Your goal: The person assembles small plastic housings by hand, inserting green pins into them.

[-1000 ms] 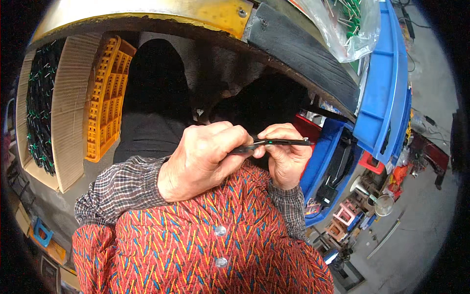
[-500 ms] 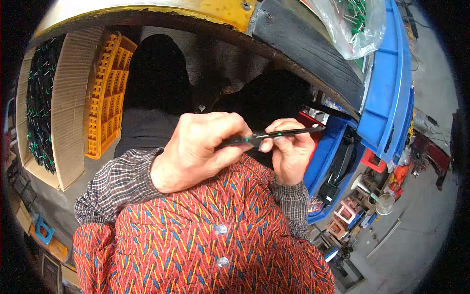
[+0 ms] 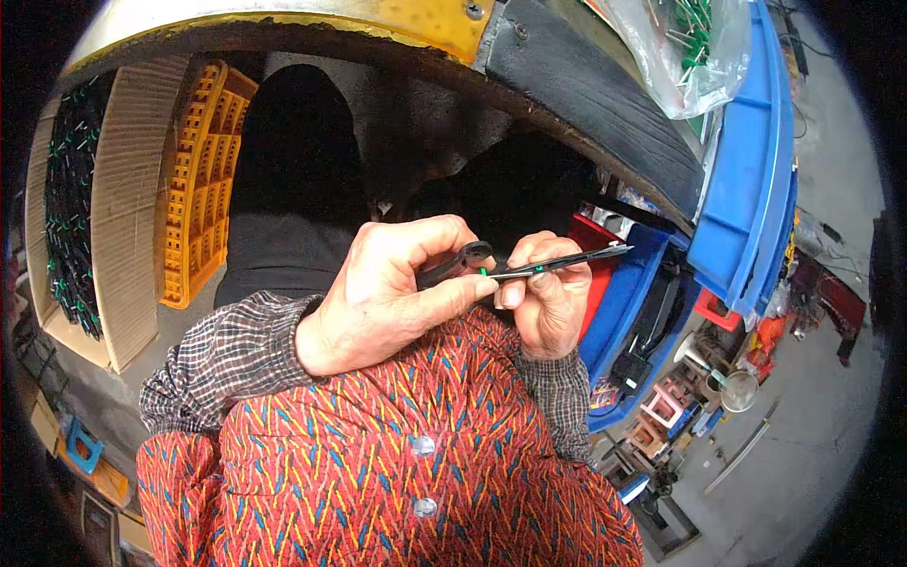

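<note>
Both hands meet in front of my patterned red apron. My left hand (image 3: 383, 293) pinches a black piece with a rounded end (image 3: 475, 252) between thumb and fingers; a small green bit shows by the thumb tip. In my right hand (image 3: 548, 298) is a slim black strip (image 3: 586, 257) with a green spot, held between thumb and fingers, its pale tip pointing right. The strip's near end reaches the left thumb. Whether the two pieces are joined there I cannot tell, as fingers cover part of them.
A cardboard box (image 3: 132, 208) of similar black, green-marked pieces stands at left beside a yellow plastic crate (image 3: 198, 189). Ahead is a worn bench edge (image 3: 595, 104). A clear bag (image 3: 709, 90) of green-ended metal pieces lies by a blue tray (image 3: 746, 189); a blue bin (image 3: 619, 312) holds black parts.
The left fingers have shifted, so the black piece's rounded end now shows above the thumb. The strip in the right hand has moved slightly; both hands keep hold.
</note>
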`<state>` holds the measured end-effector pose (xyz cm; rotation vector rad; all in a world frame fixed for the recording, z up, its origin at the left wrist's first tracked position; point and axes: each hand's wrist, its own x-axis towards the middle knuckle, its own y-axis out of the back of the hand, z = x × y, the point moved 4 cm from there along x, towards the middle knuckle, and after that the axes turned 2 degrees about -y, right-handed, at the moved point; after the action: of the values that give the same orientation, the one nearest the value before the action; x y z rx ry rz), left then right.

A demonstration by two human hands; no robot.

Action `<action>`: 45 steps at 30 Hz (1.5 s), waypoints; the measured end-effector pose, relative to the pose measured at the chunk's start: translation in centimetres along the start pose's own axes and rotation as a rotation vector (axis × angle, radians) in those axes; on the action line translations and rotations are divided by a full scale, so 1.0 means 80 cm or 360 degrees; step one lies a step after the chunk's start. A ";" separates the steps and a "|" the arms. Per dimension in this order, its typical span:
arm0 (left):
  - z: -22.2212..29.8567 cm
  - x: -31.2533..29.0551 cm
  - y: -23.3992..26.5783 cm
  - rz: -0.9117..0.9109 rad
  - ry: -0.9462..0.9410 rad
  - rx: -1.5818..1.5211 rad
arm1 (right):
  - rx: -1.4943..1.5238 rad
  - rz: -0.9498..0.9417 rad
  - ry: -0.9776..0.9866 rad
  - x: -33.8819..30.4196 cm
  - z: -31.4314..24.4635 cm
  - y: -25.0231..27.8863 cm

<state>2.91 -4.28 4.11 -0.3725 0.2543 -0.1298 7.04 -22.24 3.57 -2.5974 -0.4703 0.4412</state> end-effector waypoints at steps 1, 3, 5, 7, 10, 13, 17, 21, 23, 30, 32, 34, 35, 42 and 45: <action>0.000 0.001 0.000 -0.0013 -0.0006 -0.0011 | -0.0001 -0.0007 0.0000 0.000 0.000 -0.001; 0.002 0.003 0.001 -0.0025 -0.0010 -0.0022 | -0.0002 -0.0014 -0.0002 0.002 0.001 -0.001; 0.001 0.003 0.001 -0.0041 0.0177 -0.0105 | -0.0015 -0.0035 0.0012 0.002 0.001 -0.002; -0.002 0.004 0.000 -0.0024 0.0114 -0.0092 | -0.0036 -0.0039 0.0011 0.003 0.001 -0.003; -0.003 0.006 0.001 -0.0010 0.0039 -0.0068 | -0.0075 -0.0040 0.0024 0.003 0.002 -0.003; -0.007 0.007 0.001 -0.0005 -0.0004 -0.0041 | -0.0098 -0.0045 0.0046 0.003 0.001 -0.004; -0.004 0.007 0.001 -0.0007 0.0033 -0.0049 | -0.0154 -0.0017 0.0079 0.002 0.002 -0.001; -0.004 0.007 0.001 -0.0005 0.0125 -0.0109 | -0.0165 -0.0034 0.0094 0.002 0.000 -0.001; -0.002 0.007 0.001 -0.0017 0.0093 -0.0068 | -0.0226 -0.0018 0.0115 0.001 -0.002 -0.002; -0.006 0.006 0.001 -0.0005 0.0023 -0.0125 | -0.0417 -0.0026 0.0200 0.000 0.000 0.007; -0.002 0.006 0.002 -0.0020 0.0036 0.0060 | -0.0359 -0.0025 0.0177 0.000 -0.003 0.001; 0.003 0.006 0.003 -0.0008 -0.0034 0.0164 | -0.0356 -0.0022 0.0170 -0.001 -0.005 -0.002; 0.006 0.006 0.003 0.0005 -0.0103 0.0270 | -0.0352 -0.0018 0.0162 -0.001 -0.005 -0.002; 0.010 0.008 0.006 0.0067 -0.0303 0.0452 | -0.0494 -0.0029 0.0183 -0.001 -0.010 -0.004; 0.012 0.009 0.007 0.0055 -0.0348 0.0505 | -0.0548 -0.0028 0.0152 -0.001 -0.014 -0.008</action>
<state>3.90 -3.58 4.62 -0.0650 0.0220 -0.0927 7.27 -22.16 4.85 -2.9250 -0.5796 0.2452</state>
